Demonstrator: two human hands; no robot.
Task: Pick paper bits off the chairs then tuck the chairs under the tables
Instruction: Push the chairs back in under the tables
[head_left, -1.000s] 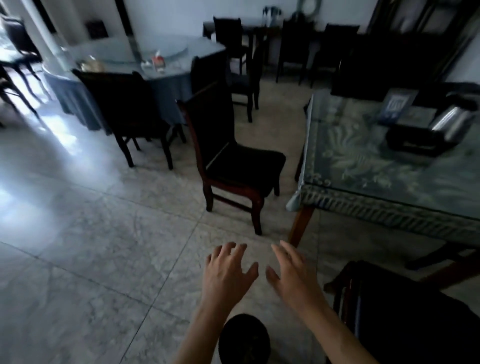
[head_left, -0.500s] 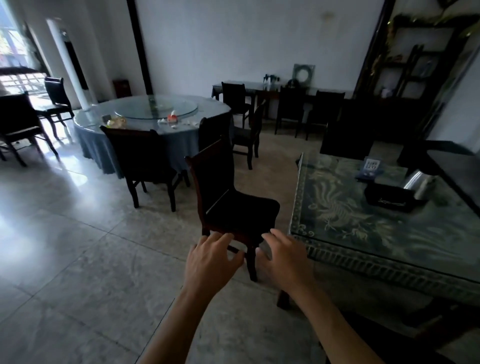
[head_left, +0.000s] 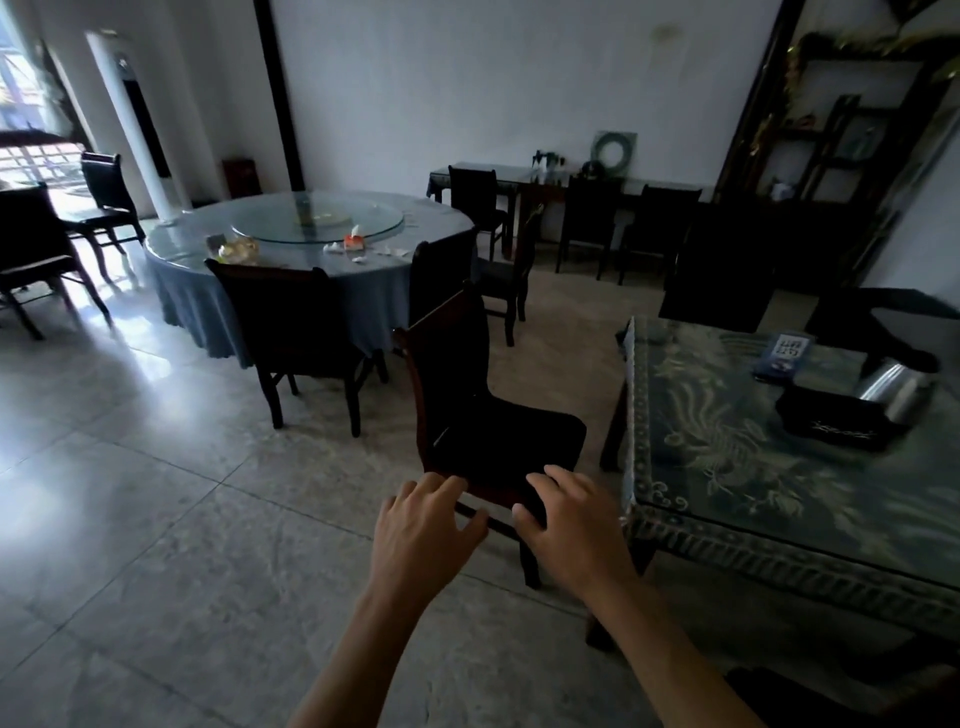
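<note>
A dark wooden chair (head_left: 498, 431) with a black seat stands on the floor, pulled out to the left of the green patterned table (head_left: 737, 499). My left hand (head_left: 421, 530) and my right hand (head_left: 571, 514) are stretched out side by side in front of its near seat edge, fingers spread, empty; whether they touch it I cannot tell. I see no paper bits on its dark seat. Another dark chair (head_left: 296, 332) stands at the round blue-clothed table (head_left: 332, 260), where white paper scraps (head_left: 358, 252) lie.
A black box (head_left: 831, 421), a shiny canister (head_left: 891, 387) and a card (head_left: 784, 353) sit on the green table. More dark chairs stand by a long table (head_left: 566, 179) at the back wall and at the far left (head_left: 31, 249). Tiled floor spreads to my left.
The view has lifted from the floor to the room. Both hands have risen and reached forward toward the pulled-out chair's seat, which is now closer.
</note>
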